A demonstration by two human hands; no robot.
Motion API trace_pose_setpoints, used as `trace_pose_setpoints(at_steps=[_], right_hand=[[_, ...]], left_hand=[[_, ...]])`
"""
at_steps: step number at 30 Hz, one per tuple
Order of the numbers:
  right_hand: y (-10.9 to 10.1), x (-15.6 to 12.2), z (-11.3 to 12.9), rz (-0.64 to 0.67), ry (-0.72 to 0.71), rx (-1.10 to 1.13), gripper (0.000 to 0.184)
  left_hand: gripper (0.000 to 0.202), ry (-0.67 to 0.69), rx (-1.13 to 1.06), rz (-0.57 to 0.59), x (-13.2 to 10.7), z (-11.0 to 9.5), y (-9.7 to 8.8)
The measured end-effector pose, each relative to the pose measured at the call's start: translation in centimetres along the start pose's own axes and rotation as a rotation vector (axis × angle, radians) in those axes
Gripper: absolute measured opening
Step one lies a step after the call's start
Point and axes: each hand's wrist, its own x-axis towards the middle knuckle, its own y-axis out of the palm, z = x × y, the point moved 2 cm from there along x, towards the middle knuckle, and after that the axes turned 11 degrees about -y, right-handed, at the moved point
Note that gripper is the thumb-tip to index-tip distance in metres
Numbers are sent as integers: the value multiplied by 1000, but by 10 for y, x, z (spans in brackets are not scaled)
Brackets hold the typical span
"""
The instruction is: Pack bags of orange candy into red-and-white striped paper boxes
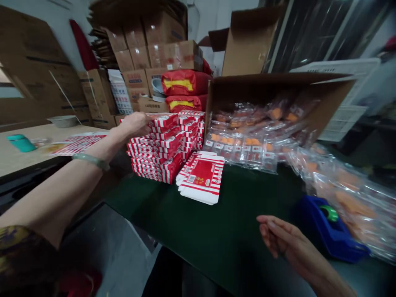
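Observation:
My left hand (136, 123) reaches out to the top of a tall stack of red-and-white striped cartons (161, 152), its fingers curled over the top carton (162, 121). A green bangle is on that wrist. My right hand (278, 237) hovers low over the dark green table (201, 235) with fingers stretched out and nothing in them. A small pile of flat red-and-white cartons (202, 177) lies just right of the stack.
A big open cardboard box (278, 88) lies on its side, spilling clear packets of orange pieces (247, 144). More packets (349, 194) pile up at right. A blue tape dispenser (328, 227) sits near my right hand. Stacked boxes and red sacks (182, 82) stand behind.

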Motion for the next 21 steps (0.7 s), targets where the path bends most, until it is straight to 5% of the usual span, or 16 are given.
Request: trace_pose_setpoints(at_steps=[3,6,8,10,13,17,21], right_hand=[[17,36,14,42,-132,-270,35],[50,105,41,61,-486,-933,37],[74,158,53,72,-576,-1099,37],[97,206,56,126,-599,-1240,36],[120,251,43,203,-555,-1429,38],[137,271,34,219,-523,-1561,41],[143,278,73,254,-475,-1554,43]], left_hand=[[33,11,-17,173,-43,-56,24],[42,15,6,347,-114,-119,71],[56,-55,83,629,-159,-144,109],[54,-128,105,799,-190,-151,138],[53,-178,115,785,-207,-146,154],[55,-187,118,740,-211,-142,154],[57,-162,89,684,-216,-142,154]])
